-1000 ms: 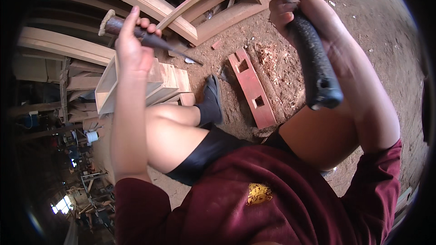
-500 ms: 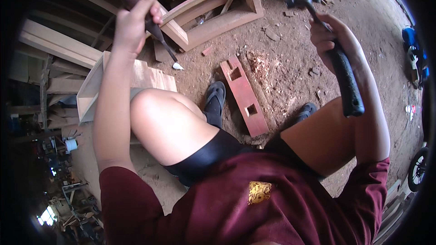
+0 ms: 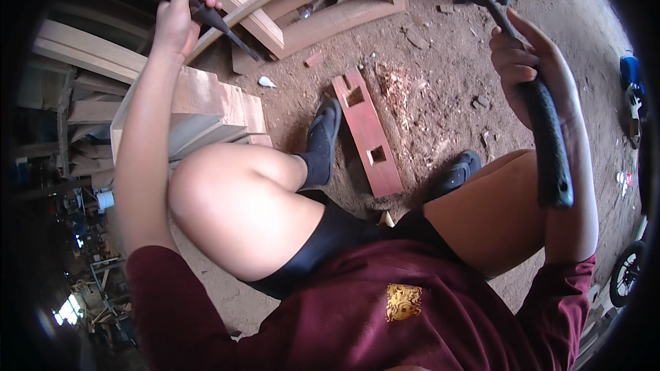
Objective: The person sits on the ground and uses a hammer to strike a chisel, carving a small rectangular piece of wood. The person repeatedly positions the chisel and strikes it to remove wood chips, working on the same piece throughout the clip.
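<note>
My left hand [image 3: 180, 17] is closed round the wooden handle of a chisel [image 3: 217, 22], raised at the upper left. Its dark blade slants down to the right. At the upper right my right hand [image 3: 526, 62] grips a hammer [image 3: 543, 120] with a black handle, its metal head up and pointing away from me. Between my feet lies a reddish wooden block [image 3: 368, 139] with two square holes cut into it and a notch by its far end. Both tools are held well apart from the block.
Wood shavings [image 3: 397, 93] are scattered right of the block. Wooden frames [image 3: 344, 31] stand at the far side, and stacked boards [image 3: 213, 106] are beside my left knee. A small white object [image 3: 266, 82] lies on the dirt floor. A wheel [image 3: 627, 273] shows at the right edge.
My left hand with the chisel has moved left and slightly up. My right hand with the hammer has shifted right and a little nearer. The block appears to be unmoved.
</note>
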A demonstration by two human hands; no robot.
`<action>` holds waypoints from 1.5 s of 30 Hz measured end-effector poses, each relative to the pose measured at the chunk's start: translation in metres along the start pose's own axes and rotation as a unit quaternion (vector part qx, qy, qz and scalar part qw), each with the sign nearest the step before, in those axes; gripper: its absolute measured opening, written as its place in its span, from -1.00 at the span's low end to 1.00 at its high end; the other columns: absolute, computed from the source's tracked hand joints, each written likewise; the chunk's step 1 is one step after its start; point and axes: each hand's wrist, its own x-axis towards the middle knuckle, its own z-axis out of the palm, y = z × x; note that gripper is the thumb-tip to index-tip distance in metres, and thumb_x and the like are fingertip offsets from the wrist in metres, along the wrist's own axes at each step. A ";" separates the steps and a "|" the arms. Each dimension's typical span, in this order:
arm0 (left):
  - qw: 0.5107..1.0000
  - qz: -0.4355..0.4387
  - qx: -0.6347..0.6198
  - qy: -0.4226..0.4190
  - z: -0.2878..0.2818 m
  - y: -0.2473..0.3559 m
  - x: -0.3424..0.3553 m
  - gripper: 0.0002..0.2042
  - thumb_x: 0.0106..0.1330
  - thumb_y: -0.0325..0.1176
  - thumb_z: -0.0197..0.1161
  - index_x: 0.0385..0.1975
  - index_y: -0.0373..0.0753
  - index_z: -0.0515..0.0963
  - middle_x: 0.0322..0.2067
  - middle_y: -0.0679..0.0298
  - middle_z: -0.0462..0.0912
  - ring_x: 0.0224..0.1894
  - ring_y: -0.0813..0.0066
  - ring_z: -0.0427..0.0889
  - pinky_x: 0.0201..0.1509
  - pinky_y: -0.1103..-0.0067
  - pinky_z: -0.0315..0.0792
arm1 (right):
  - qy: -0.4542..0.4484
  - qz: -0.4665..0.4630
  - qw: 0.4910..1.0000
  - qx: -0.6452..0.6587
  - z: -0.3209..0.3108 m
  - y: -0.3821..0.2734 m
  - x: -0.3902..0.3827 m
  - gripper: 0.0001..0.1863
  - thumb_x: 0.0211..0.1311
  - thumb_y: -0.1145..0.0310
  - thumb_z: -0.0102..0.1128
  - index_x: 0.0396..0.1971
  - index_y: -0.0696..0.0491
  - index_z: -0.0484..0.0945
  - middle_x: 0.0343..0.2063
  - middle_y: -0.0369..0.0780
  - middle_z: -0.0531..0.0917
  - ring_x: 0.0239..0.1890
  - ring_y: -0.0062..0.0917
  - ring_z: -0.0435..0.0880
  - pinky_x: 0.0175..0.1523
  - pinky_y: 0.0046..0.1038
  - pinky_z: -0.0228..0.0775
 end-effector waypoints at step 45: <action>0.993 0.057 0.090 0.057 0.081 -0.360 -0.054 -0.81 0.30 -0.58 0.15 -0.21 -0.28 0.27 -0.27 0.20 0.52 -0.33 0.59 0.55 -0.25 0.65 0.44 | 0.430 0.082 0.861 -0.258 -0.133 0.020 -0.021 -0.72 0.39 0.12 -0.07 -0.08 -0.02 0.36 -0.65 -0.43 0.28 -0.72 -0.80 0.18 -0.70 -0.70 0.00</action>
